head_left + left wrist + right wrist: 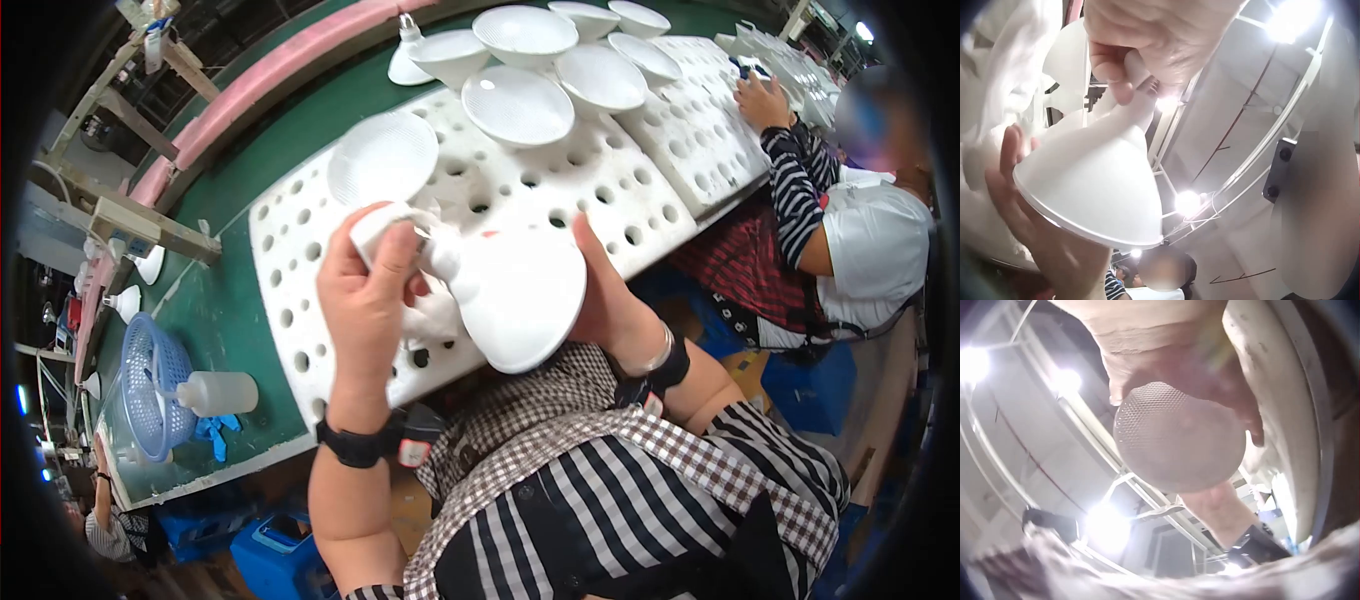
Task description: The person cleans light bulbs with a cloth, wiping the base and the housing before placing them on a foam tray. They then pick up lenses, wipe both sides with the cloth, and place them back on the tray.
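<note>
Above a perforated white foam board (622,178), a left hand (362,305) curled its fingers round a white, plastic-looking conical lamp's (525,295) base end; a right hand (618,320) cupped the rim, where slackening risked a drop.

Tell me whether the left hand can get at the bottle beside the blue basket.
Probably yes, once its grip is free: the left hand holds the white lamp. Nothing visible seems to stand between it and the bottle; the basket is on the other side.
</note>
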`<state>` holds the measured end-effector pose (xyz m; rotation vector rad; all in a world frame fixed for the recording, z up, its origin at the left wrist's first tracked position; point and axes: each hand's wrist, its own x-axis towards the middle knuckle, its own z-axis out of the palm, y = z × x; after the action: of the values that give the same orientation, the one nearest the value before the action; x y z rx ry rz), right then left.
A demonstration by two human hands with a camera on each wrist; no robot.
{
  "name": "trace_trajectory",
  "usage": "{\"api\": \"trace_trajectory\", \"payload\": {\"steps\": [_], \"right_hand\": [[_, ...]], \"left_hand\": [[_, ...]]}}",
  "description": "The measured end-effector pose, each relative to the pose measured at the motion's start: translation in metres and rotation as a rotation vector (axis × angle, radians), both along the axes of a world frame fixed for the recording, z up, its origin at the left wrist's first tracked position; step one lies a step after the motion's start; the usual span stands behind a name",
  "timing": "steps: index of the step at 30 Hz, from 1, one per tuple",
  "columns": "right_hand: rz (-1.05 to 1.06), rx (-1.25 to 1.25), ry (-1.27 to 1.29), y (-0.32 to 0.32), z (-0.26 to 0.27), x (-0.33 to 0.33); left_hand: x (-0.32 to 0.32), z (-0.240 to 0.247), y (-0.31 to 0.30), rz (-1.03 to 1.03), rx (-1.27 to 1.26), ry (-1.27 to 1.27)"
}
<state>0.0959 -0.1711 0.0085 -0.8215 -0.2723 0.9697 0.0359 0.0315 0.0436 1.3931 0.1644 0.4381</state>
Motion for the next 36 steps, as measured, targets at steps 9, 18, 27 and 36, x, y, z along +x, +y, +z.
{"api": "trace_trajectory", "payload": {"steps": [9, 18, 27, 36], "right_hand": [[-0.073, 0.151, 0.149, -0.004, -0.026, 0.002], [0.132, 0.351, 0.371, -0.002, -0.019, 0.006], [0.168, 0.420, 0.417, 0.003, -0.025, 0.010], [0.221, 0.278, 0.270, 0.005, 0.004, 0.011]], "left_hand": [[-0.006, 0.001, -0.013, 0.125, 0.862, -0.443], [-0.016, 0.003, 0.041, 0.185, 0.902, -0.070], [-0.027, -0.002, 0.046, 0.280, 1.413, 0.027], [-0.021, 0.067, -0.014, -0.456, 0.546, 0.116]]}}
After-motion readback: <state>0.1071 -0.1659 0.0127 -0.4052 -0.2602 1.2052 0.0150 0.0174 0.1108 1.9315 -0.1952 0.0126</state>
